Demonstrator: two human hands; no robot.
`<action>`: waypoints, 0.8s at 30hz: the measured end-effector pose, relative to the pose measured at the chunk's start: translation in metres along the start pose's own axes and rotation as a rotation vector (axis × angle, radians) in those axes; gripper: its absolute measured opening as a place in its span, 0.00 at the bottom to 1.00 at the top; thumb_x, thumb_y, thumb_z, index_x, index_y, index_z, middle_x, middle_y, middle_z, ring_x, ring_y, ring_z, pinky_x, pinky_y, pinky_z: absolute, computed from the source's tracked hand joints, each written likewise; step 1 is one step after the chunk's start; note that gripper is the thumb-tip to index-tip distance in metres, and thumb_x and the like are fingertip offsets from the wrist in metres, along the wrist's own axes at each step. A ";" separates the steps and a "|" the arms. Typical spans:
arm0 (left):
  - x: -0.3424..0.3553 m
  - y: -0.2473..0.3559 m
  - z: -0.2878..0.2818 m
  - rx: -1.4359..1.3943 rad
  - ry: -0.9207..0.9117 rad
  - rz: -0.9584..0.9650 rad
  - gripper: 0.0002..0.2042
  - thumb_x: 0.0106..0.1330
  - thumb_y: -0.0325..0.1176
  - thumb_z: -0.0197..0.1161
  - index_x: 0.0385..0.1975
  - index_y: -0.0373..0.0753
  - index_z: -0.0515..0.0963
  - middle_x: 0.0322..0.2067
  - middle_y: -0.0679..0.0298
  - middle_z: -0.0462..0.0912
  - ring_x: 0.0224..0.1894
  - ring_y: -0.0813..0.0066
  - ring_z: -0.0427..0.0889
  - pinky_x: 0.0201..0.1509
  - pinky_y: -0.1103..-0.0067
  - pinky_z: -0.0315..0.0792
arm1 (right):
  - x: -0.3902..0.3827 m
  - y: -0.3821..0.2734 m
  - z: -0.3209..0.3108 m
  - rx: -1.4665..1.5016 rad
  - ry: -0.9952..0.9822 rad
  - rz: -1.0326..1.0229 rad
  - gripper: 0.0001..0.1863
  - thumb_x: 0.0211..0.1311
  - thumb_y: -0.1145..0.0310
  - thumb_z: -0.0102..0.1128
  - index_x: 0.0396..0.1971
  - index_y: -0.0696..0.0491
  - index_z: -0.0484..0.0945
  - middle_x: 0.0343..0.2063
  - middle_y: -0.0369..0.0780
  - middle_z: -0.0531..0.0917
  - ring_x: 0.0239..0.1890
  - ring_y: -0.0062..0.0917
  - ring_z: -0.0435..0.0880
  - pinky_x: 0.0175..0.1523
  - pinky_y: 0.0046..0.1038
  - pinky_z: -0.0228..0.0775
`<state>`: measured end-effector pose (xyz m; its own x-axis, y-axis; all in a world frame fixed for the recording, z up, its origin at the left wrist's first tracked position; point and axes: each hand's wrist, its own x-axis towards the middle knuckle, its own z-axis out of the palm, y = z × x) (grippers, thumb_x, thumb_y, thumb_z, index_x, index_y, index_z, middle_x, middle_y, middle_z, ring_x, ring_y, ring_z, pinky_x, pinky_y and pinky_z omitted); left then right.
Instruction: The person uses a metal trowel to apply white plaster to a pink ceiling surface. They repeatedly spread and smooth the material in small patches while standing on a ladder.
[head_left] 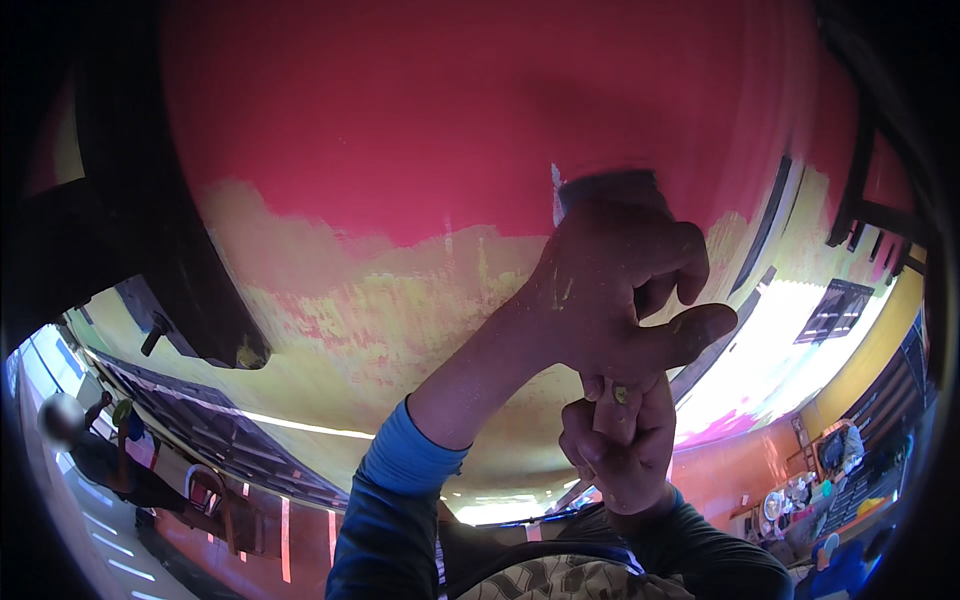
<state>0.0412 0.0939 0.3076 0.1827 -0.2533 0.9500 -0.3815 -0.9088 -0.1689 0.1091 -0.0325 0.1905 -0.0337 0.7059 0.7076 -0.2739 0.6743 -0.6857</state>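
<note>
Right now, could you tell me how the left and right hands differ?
The left hand is raised, gripping a dark brush against the wall; the right hand sits lower, under it. The left hand's thumb sticks out; the right hand is curled into a fist. Both wear blue sleeves.

No packages, labels, signs or screens discernible (clutter at lower right too small).

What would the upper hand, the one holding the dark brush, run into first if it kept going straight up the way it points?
Probably the red-painted wall: the left hand holds the dark flat brush right at the red and yellow paint edge, seemingly touching it already, though depth is unclear.
</note>
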 end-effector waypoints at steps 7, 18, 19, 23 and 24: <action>0.003 0.004 -0.003 -0.042 -0.009 -0.101 0.11 0.53 0.34 0.77 0.22 0.43 0.78 0.14 0.73 0.73 0.20 0.77 0.71 0.23 0.77 0.60 | 0.005 0.000 0.001 0.090 0.005 -0.003 0.33 0.58 0.83 0.57 0.65 0.53 0.60 0.52 0.43 0.65 0.25 0.16 0.67 0.24 0.19 0.60; -0.001 0.011 0.003 0.020 -0.052 -0.098 0.14 0.53 0.40 0.78 0.20 0.45 0.77 0.11 0.75 0.68 0.18 0.78 0.69 0.23 0.77 0.59 | -0.002 -0.006 -0.010 0.090 -0.133 -0.087 0.33 0.54 0.94 0.48 0.60 0.52 0.65 0.53 0.38 0.66 0.52 0.21 0.66 0.44 0.23 0.67; -0.002 0.011 0.004 0.055 -0.067 0.029 0.15 0.53 0.41 0.78 0.20 0.45 0.77 0.11 0.75 0.68 0.18 0.78 0.69 0.23 0.78 0.59 | -0.003 -0.007 -0.011 0.120 -0.111 -0.054 0.32 0.54 0.94 0.48 0.59 0.52 0.65 0.52 0.39 0.66 0.49 0.20 0.68 0.42 0.22 0.66; -0.001 0.006 0.006 0.126 -0.042 -0.119 0.15 0.54 0.42 0.78 0.20 0.46 0.76 0.10 0.76 0.67 0.18 0.78 0.68 0.24 0.78 0.60 | -0.001 -0.006 -0.013 0.217 0.044 0.036 0.29 0.55 0.90 0.50 0.57 0.52 0.63 0.52 0.44 0.66 0.27 0.17 0.68 0.24 0.18 0.60; -0.001 0.006 0.006 0.130 -0.041 -0.148 0.15 0.54 0.43 0.78 0.19 0.46 0.76 0.10 0.76 0.66 0.18 0.78 0.68 0.25 0.78 0.60 | -0.001 -0.005 -0.014 0.164 -0.030 -0.026 0.28 0.56 0.87 0.52 0.58 0.53 0.62 0.52 0.47 0.66 0.18 0.16 0.66 0.17 0.17 0.57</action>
<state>0.0438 0.0868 0.3039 0.2656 -0.1241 0.9561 -0.2279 -0.9717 -0.0629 0.1235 -0.0334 0.1911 -0.0529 0.6802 0.7311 -0.4281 0.6460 -0.6320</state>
